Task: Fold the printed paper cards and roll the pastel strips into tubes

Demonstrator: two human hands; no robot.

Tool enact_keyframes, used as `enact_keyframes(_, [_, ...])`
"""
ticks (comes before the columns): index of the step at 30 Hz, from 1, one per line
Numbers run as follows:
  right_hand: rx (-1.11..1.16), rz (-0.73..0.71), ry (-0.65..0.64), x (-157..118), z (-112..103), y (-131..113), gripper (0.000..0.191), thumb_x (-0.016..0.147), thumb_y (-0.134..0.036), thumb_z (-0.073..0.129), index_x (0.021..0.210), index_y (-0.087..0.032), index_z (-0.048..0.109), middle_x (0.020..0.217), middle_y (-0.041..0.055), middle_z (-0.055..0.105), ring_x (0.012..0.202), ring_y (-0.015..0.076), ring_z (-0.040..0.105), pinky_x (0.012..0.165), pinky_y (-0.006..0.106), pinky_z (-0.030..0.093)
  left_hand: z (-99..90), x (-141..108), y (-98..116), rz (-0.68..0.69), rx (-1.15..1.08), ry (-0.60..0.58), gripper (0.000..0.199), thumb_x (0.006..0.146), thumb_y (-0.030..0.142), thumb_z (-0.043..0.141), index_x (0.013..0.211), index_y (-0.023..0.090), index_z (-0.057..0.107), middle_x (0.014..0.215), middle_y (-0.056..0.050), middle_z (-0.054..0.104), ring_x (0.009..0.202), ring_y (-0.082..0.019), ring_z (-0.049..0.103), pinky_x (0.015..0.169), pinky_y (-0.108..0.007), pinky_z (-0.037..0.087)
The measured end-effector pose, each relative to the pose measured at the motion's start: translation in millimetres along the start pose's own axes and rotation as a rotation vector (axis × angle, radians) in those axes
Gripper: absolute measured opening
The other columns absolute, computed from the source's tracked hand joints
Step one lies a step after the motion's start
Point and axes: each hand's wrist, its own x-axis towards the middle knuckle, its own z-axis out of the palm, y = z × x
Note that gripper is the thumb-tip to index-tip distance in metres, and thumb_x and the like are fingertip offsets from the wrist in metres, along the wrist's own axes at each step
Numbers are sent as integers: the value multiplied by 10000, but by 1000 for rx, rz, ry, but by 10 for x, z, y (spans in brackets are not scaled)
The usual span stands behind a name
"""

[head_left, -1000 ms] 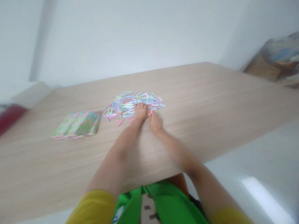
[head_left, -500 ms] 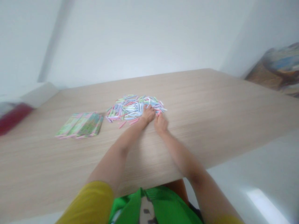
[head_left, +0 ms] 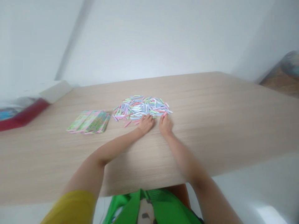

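Observation:
A loose pile of short pastel sticks (head_left: 140, 107) in pink, green, blue, purple and white lies on the wooden table. At its near edge is my left hand (head_left: 146, 123), with fingers bent and drawn together. Whatever these fingers may hold is too small and blurred to make out. My right hand (head_left: 165, 126), just right of it, is closed in a pinch on a pink stick (head_left: 165, 114) by the pile's right front edge. Several more pink sticks (head_left: 127, 124) lie loose in front of the pile, left of my left hand.
Flat packets (head_left: 90, 122) with green and pink colouring lie left of the pile. A white box-like thing (head_left: 56, 91) and a dark red edge (head_left: 30, 115) stand at the table's left. The wooden table (head_left: 210, 105) meets a white wall; a brown container (head_left: 281, 77) is far right.
My left hand has drawn back from within the pile to its near edge, and the hands are farther apart. My right hand still pinches the pink stick. The view has shifted slightly left.

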Motion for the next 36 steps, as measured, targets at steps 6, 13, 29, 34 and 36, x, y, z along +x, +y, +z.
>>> enact_keyframes(6, [-7, -5, -7, 31, 34, -20, 464, 1054, -363, 222, 1279, -102, 533, 909, 151, 734, 796, 241, 694, 693, 298, 407, -183, -423, 190, -5, 94, -157, 339, 983, 138, 373, 941, 155, 710, 1060, -157, 667, 1106, -329, 551, 946, -516, 374])
enact_keyframes(13, [2, 11, 16, 49, 27, 39, 459, 1065, -366, 206, 1307, -115, 505, 991, 150, 728, 840, 218, 680, 716, 275, 388, -251, -408, 505, 15, 89, -243, 321, 983, 131, 363, 1050, 110, 676, 1054, -186, 662, 1002, -304, 595, 820, -443, 417])
enact_keyframes(29, [14, -27, 54, 12, 13, 67, 458, 1069, -367, 215, 1332, -108, 485, 971, 132, 734, 838, 218, 673, 686, 270, 348, -53, -424, 1, 87, -580, -67, 388, 949, 337, 567, 1298, 168, 581, 1285, -142, 581, 1172, -233, 577, 1020, -358, 453])
enact_keyframes(34, [-13, 58, 157, 30, -51, 99, 505, 1064, -334, 159, 1309, -51, 498, 977, 178, 714, 863, 236, 658, 714, 281, 365, -46, -216, 108, 136, -324, -214, 207, 966, 260, 510, 1012, 149, 678, 1056, -134, 650, 1041, -247, 591, 946, -368, 458])
enact_keyframes(36, [-32, 39, 206, 18, -61, 115, 527, 1054, -321, 144, 1285, -39, 525, 967, 188, 700, 886, 248, 646, 743, 296, 379, -24, -211, 134, 94, -253, -188, 213, 969, 262, 498, 1008, 137, 667, 1072, -155, 647, 1059, -269, 573, 954, -394, 446])
